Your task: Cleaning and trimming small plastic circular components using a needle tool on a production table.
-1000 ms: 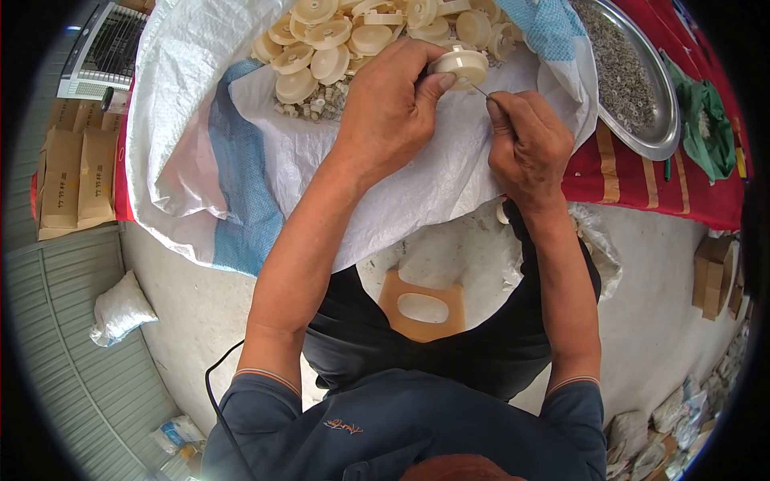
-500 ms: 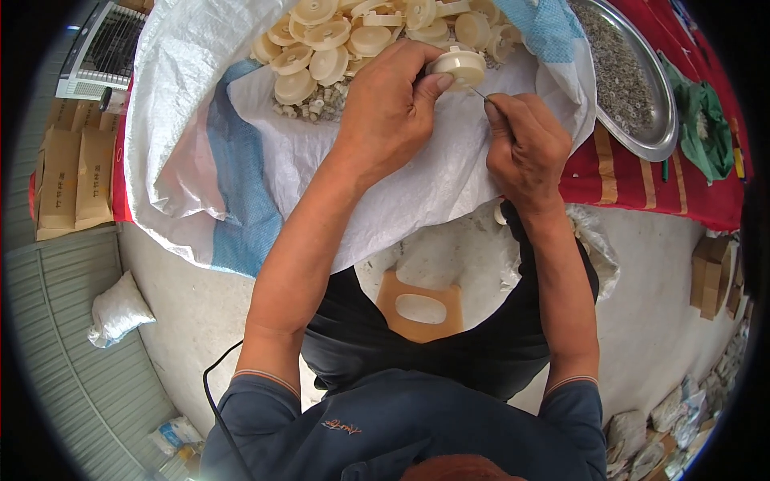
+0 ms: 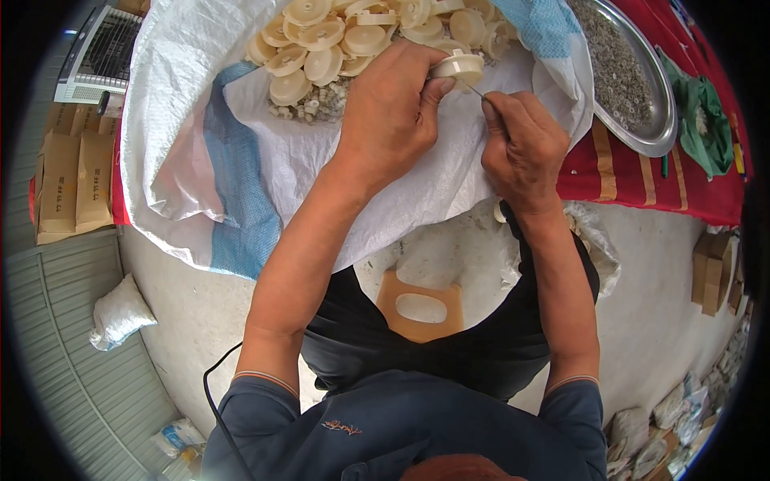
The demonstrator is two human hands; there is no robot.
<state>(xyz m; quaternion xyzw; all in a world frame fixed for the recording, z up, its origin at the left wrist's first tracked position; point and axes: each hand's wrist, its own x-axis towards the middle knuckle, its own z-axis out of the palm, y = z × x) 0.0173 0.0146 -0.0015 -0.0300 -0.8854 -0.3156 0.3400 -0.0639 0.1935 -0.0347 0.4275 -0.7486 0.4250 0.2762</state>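
Observation:
Between the thumb and fingers of my left hand is a round cream plastic cap, tilted, with a small raised tab on its rim. My right hand pinches a thin dark metal pin, whose far end reaches the cap's underside. Whether the tip is inside the cap cannot be seen. Beyond my hands, a heap of similar cream caps lies on the open white woven sack with blue stripes. Small pale plastic pieces are scattered at the heap's near edge.
A metal tray of small grey parts sits at the right on a red cloth, beside a green bag. Cardboard boxes stand at the left. Between my knees is a tan stool. A black cable runs past my left arm.
The cap in my left hand has tipped, showing more of its side. My right hand has shifted slightly left with the pin, which still reaches the cap.

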